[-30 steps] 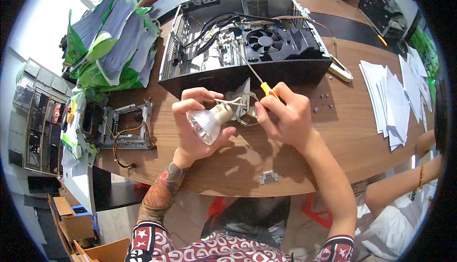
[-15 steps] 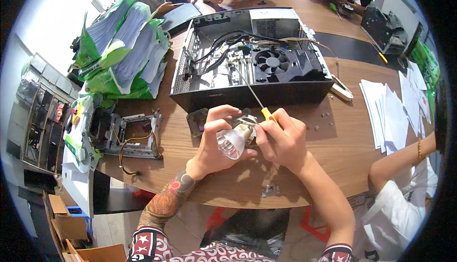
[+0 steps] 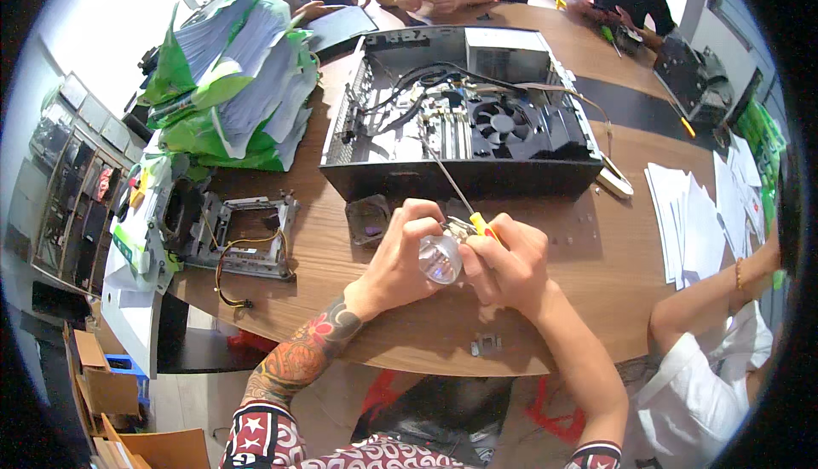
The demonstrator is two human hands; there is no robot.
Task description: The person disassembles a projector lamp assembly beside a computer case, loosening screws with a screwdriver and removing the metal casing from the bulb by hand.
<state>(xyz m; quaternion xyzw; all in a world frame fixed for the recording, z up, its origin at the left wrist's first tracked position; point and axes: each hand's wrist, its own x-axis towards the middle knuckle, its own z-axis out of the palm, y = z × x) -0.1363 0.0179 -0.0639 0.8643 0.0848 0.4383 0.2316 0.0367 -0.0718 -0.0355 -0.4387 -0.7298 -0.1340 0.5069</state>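
My left hand [image 3: 396, 260] is closed around a reflector lamp [image 3: 440, 261], a clear, shiny cup with a pale base behind it. Its open bowl is turned toward me. Pinched in my right hand [image 3: 518, 263] is a screwdriver [image 3: 482, 224] with a yellow handle, its long thin shaft slanting up and left, away from the lamp. The fingers of both hands meet at the lamp's base and hide much of it. Just beyond them stands an open black computer case [image 3: 460, 181] with a cooling fan [image 3: 503, 124] and cables inside.
A dark square part [image 3: 368, 220] lies left of my hands, a metal frame [image 3: 249, 258] with wires farther left. Near the table edge is a small metal bracket [image 3: 487, 345]. Green-wrapped papers [image 3: 247, 86] and white sheets [image 3: 690, 222] flank the case. A neighbour's arm [image 3: 707, 303] rests at right.
The whole view has shifted slightly, so the table's things sit farther right. The lamp's bowl now faces more toward me. Both hands keep their grips.
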